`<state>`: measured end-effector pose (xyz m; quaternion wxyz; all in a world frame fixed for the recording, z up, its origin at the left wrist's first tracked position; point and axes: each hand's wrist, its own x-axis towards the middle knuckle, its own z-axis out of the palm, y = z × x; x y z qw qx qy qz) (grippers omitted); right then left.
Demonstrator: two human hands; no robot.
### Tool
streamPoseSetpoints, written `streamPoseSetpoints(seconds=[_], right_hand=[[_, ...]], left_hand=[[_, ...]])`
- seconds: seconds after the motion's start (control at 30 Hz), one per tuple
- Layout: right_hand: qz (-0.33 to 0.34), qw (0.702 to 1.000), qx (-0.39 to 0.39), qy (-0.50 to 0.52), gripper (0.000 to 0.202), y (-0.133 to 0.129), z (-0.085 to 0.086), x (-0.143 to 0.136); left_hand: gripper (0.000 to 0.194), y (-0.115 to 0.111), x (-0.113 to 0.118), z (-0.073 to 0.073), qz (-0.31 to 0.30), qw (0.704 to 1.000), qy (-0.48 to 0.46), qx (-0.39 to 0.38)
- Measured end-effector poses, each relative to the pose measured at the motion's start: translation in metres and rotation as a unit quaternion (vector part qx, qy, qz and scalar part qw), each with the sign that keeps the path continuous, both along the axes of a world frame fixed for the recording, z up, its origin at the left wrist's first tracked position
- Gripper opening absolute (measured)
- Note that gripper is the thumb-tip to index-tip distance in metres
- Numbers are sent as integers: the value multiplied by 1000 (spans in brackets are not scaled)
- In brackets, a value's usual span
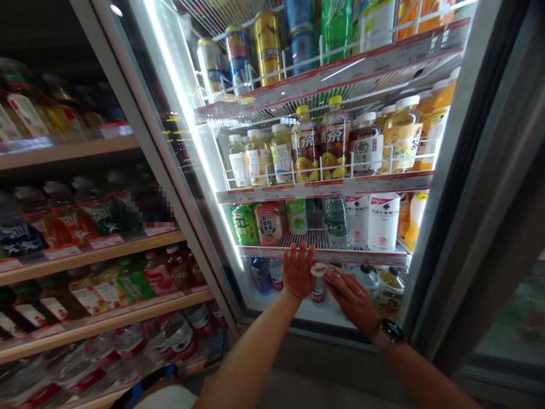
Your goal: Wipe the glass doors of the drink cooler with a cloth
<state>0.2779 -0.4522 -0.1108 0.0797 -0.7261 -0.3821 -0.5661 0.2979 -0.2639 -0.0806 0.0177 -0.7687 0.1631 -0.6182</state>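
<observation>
My left hand (299, 271) has its fingers spread, palm towards the glass door of a lit drinks cooler, just below the third shelf's label rail (340, 257). To its right, my right hand (351, 295) presses a crumpled whitish cloth (319, 270) against the glass, the cloth showing at its fingertips. A dark watch (392, 330) is on my right wrist. Behind the glass, a clear water bottle (336, 222) and white packages (384, 221) stand on the shelf above my hands.
Upper cooler shelves hold cans (268, 48) and tea bottles (304, 145). On the left, wooden shelves (149, 247) carry rows of bottles. The cooler's dark door frame (472, 170) rises on the right. Below my hands runs the cooler's bottom edge (315, 330).
</observation>
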Motion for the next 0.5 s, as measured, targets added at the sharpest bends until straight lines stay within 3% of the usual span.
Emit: streamPoseSetpoints(seconds=[0.1, 0.2, 0.3, 0.4, 0.5], right_hand=[[54, 996, -65, -3, 37, -2, -13, 0], [54, 995, -82, -10, 34, -19, 0, 2], [-13, 999, 21, -29, 44, -43, 32, 5], [-90, 975, 182, -85, 61, -59, 64, 10], [-110, 952, 267, -101, 65, -58, 71, 15]], left_hand=[[61, -4, -1, -10, 7, 1000, -13, -13], [61, -6, -3, -17, 12, 1000, -23, -8], [62, -5, -4, -21, 16, 1000, -13, 0], [65, -5, -4, -22, 24, 1000, -1, 4], [67, -5, -5, -23, 30, 999, 7, 8]])
